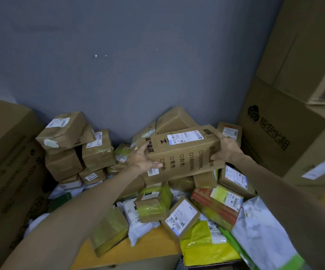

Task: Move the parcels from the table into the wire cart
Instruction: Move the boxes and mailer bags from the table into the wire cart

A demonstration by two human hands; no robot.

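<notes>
A long brown cardboard box with black printed characters and a white shipping label sits raised over the pile of parcels at the back of the table. My left hand grips its left end, thumb along the lower front. My right hand grips its right end. Both arms reach forward from the bottom corners. Below lie many small parcels on the orange-brown table: taped brown boxes, yellow-green bags, white bags. A dark wire edge, perhaps the cart, shows at the bottom; I cannot tell for sure.
A stack of small brown boxes stands at the back left. Large cartons line the left side and tower at the right. A grey wall closes the back. A grey-and-green bag lies front right.
</notes>
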